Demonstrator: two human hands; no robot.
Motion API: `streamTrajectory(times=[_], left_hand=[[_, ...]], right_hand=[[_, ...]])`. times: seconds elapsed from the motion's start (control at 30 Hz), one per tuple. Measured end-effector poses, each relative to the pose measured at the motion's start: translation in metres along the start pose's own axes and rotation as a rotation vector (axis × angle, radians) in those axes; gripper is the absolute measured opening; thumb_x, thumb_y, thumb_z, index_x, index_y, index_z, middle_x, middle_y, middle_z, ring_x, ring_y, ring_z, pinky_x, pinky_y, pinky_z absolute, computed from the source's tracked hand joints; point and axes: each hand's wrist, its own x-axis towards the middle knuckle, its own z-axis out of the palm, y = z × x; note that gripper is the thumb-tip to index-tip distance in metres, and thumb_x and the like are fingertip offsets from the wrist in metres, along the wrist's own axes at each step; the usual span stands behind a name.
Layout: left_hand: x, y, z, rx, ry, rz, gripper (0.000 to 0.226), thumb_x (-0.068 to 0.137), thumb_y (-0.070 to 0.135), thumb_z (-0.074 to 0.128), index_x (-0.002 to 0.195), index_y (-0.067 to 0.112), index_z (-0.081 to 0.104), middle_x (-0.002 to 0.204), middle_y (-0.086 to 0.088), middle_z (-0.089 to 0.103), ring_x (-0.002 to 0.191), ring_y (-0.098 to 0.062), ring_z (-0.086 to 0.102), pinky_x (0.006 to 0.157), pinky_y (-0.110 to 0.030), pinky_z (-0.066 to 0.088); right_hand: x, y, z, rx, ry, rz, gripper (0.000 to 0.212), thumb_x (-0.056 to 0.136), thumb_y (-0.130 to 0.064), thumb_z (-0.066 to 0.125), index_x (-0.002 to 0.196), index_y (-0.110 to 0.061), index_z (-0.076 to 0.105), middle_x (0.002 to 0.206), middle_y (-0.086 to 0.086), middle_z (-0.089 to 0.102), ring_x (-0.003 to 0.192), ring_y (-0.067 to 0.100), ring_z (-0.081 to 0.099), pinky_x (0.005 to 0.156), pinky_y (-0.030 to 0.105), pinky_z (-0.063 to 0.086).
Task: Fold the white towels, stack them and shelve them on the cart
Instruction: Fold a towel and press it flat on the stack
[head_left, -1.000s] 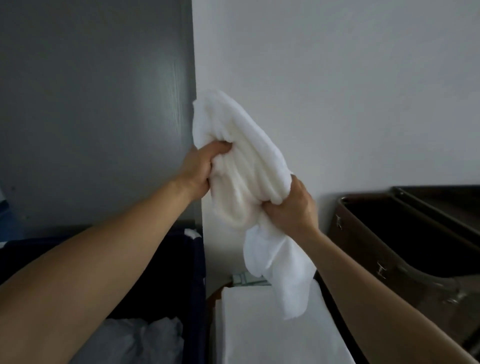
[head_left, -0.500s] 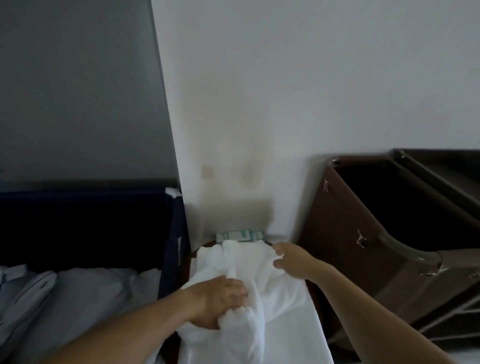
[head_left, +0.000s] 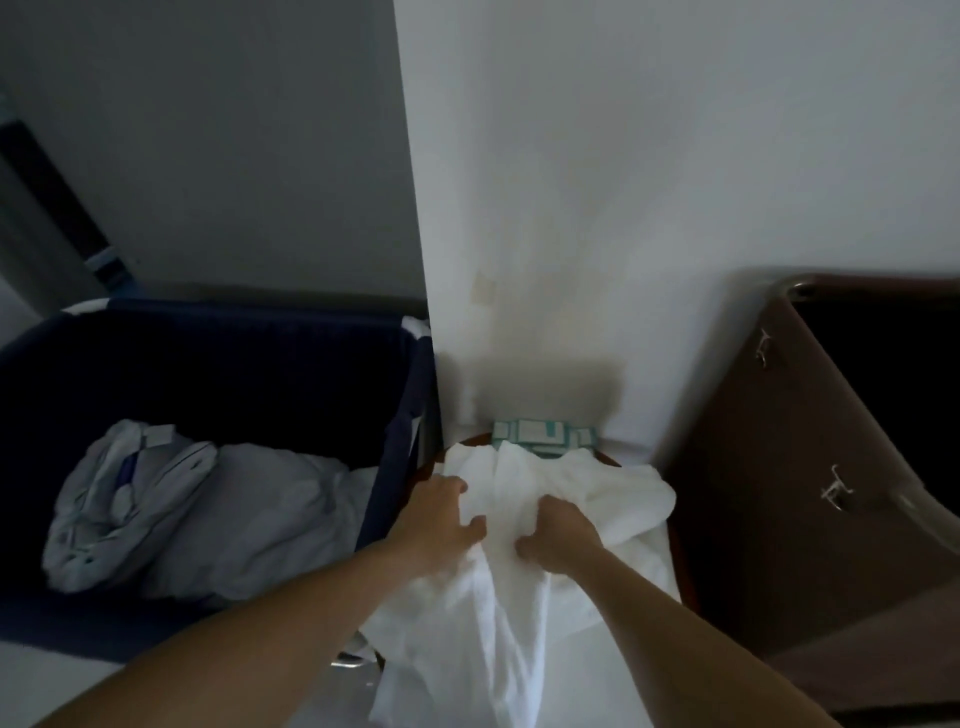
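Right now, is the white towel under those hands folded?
Not folded. The white towel lies crumpled in loose wrinkles; the left hand and right hand each grip a bunch.

Bare forearms lead to a bare left grip and bare right grip.

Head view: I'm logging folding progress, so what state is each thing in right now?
white towel, unfolded, bunched up.
left hand, grips the towel.
right hand, grips the towel.
navy bin, open, crumpled linen inside.
brown bin, open on top.
teal boxes, lying flat, partly behind the towel.
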Motion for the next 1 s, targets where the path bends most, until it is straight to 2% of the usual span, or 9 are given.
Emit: streamTrajectory(times=[0.1, 0.23, 0.37, 0.53, 0.6, 0.67, 0.77, 0.87, 1.0], left_hand=[[0.013, 0.013, -0.001, -0.302, -0.188, -0.147, 0.061, 0.095, 0.050, 0.054, 0.143, 0.011, 0.044, 0.136, -0.005, 0.053, 0.122, -0.025, 0.054, 0.104, -0.032, 0.043], [0.015, 0.061, -0.030, -0.773, -0.144, -0.046, 0.064, 0.084, 0.062, 0.060, 0.130, 0.017, 0.061, 0.120, -0.005, 0.068, 0.110, -0.022, 0.065, 0.102, -0.043, 0.050], [0.017, 0.103, -0.080, -0.787, -0.035, 0.108, 0.027, 0.095, 0.028, 0.063, 0.119, 0.017, 0.061, 0.107, -0.003, 0.069, 0.101, -0.024, 0.066, 0.085, -0.036, 0.056], [0.008, 0.114, -0.120, -0.774, -0.128, 0.193, 0.032, 0.090, 0.002, 0.056, 0.120, 0.010, 0.062, 0.110, -0.013, 0.069, 0.103, -0.031, 0.066, 0.082, -0.039, 0.059], [0.001, 0.122, -0.128, -0.765, -0.200, 0.241, 0.035, 0.088, -0.005, 0.053, 0.119, 0.005, 0.064, 0.109, -0.016, 0.070, 0.099, -0.032, 0.069, 0.080, -0.039, 0.060], [-0.007, 0.129, -0.133, -0.746, -0.262, 0.277, 0.036, 0.086, -0.008, 0.053, 0.119, 0.003, 0.064, 0.108, -0.016, 0.071, 0.096, -0.029, 0.071, 0.076, -0.035, 0.060], [-0.014, 0.131, -0.137, -0.698, -0.342, 0.302, 0.037, 0.086, -0.009, 0.054, 0.120, 0.002, 0.063, 0.107, -0.015, 0.071, 0.095, -0.026, 0.071, 0.074, -0.029, 0.058], [-0.018, 0.128, -0.139, -0.695, -0.389, 0.339, 0.038, 0.088, -0.001, 0.057, 0.125, 0.007, 0.059, 0.115, -0.014, 0.068, 0.102, -0.027, 0.068, 0.081, -0.031, 0.058], [-0.019, 0.137, -0.150, -0.737, -0.116, 0.355, 0.042, 0.086, 0.042, 0.061, 0.119, 0.016, 0.057, 0.113, -0.008, 0.067, 0.104, -0.026, 0.067, 0.092, -0.046, 0.056]], right_hand=[[-0.008, -0.003, -0.018, 0.040, 0.044, -0.089, 0.054, 0.079, -0.037, 0.070, 0.126, -0.015, 0.054, 0.123, 0.005, 0.061, 0.113, 0.024, 0.057, 0.094, 0.033, 0.048], [-0.031, -0.017, -0.056, 0.134, 0.316, -0.286, 0.030, 0.081, -0.031, 0.070, 0.105, -0.018, 0.056, 0.104, 0.001, 0.064, 0.095, 0.024, 0.061, 0.076, 0.030, 0.043], [-0.048, -0.013, -0.096, 0.246, 0.368, -0.439, 0.041, 0.079, -0.029, 0.079, 0.111, -0.013, 0.060, 0.097, -0.005, 0.057, 0.083, 0.013, 0.057, 0.076, 0.028, 0.045], [-0.060, -0.010, -0.156, 0.626, 0.567, -0.345, 0.039, 0.083, -0.024, 0.078, 0.119, -0.018, 0.066, 0.100, -0.011, 0.066, 0.086, -0.002, 0.061, 0.084, 0.025, 0.049], [-0.066, -0.016, -0.175, 0.798, 0.513, -0.367, 0.053, 0.085, -0.030, 0.076, 0.133, -0.017, 0.056, 0.120, -0.007, 0.062, 0.105, 0.005, 0.059, 0.089, 0.020, 0.048], [-0.074, -0.024, -0.187, 0.869, 0.400, -0.396, 0.044, 0.088, -0.031, 0.073, 0.128, -0.019, 0.060, 0.114, -0.007, 0.067, 0.096, -0.001, 0.064, 0.075, 0.010, 0.048], [-0.085, -0.037, -0.197, 0.724, 0.431, -0.433, 0.008, 0.090, -0.027, 0.070, 0.098, -0.029, 0.071, 0.084, -0.015, 0.072, 0.070, -0.009, 0.064, 0.063, 0.011, 0.047], [-0.087, -0.044, -0.200, 0.587, 0.490, -0.425, 0.006, 0.090, -0.029, 0.069, 0.091, -0.023, 0.071, 0.081, -0.009, 0.069, 0.070, 0.003, 0.062, 0.063, 0.017, 0.048], [-0.090, -0.048, -0.204, 0.502, 0.626, -0.433, 0.006, 0.089, -0.028, 0.070, 0.085, -0.026, 0.066, 0.073, -0.012, 0.062, 0.064, 0.000, 0.054, 0.056, 0.011, 0.040]])
